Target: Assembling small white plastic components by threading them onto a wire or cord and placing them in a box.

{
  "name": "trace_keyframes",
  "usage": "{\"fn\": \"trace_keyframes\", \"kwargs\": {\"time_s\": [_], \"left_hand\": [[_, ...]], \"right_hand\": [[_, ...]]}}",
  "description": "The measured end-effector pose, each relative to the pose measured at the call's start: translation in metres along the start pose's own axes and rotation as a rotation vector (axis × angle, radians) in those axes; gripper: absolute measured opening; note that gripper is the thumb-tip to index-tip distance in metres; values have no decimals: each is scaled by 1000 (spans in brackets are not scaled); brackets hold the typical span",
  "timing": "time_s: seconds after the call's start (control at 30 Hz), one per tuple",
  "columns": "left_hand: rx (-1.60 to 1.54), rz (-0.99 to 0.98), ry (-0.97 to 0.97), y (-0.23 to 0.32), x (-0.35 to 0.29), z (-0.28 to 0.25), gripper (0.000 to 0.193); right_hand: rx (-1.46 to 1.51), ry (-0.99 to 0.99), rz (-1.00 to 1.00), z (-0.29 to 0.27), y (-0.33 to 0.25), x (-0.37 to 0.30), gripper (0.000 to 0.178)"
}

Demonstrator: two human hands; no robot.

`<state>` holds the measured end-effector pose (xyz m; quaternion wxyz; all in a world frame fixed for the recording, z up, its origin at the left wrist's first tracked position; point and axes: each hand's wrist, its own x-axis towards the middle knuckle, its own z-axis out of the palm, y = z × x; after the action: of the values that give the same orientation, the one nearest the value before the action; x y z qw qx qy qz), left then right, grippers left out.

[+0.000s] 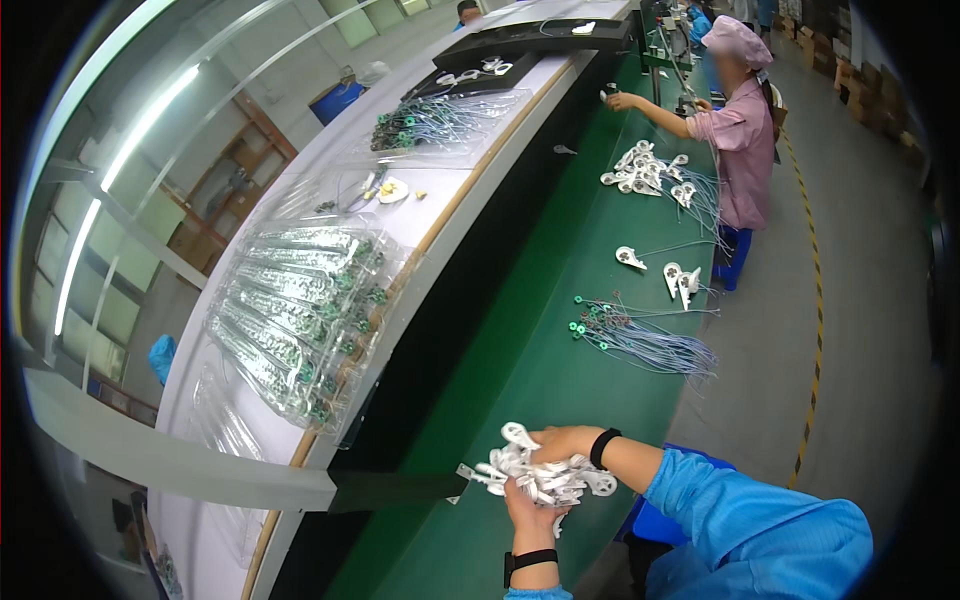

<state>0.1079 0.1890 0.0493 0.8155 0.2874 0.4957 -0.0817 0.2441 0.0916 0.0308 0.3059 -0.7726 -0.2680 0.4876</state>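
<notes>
A heap of small white plastic housings, each with a round head and a tapering tail, is at the near end of the green workbench. My left hand cups the heap from the near side, thumb raised, other fingers hidden by the parts. Across its top lies my right hand, its fingers curled over the pieces. Both hands hold the heap between them. Just beyond are bundled thin blue-grey wires with green ring-shaped ends, and a few white housings with wires attached.
A larger group of wired white housings lies farther along the green bench. A co-worker in pink works there. On the white shelf at left are clear bags of green-ended wires. A grey metal arm crosses at lower left.
</notes>
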Motion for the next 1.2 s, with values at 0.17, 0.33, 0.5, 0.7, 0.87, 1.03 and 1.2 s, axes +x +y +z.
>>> {"fn": "trace_keyframes", "kwargs": {"time_s": [0.17,0.33,0.5,0.7,0.87,1.03,1.2], "left_hand": [[28,-163,124,20,12,-14,50],[220,-35,1,19,11,-62,47],[204,-39,142,38,-67,-68,55],[-40,227,-97,9,-179,-149,49],[-219,331,-172,-41,-292,-234,37],[-400,535,182,-94,-399,-260,26],[-613,591,235,-168,-488,-309,27]], "right_hand": [[-194,189,132,-24,7,-16,61],[-215,305,77,-36,28,-27,61],[-152,560,47,-40,22,-49,58],[-202,753,-11,22,13,-125,38],[-217,328,207,98,45,-153,50],[-262,447,13,154,71,-130,50],[-334,687,-142,168,59,-92,27]]}}
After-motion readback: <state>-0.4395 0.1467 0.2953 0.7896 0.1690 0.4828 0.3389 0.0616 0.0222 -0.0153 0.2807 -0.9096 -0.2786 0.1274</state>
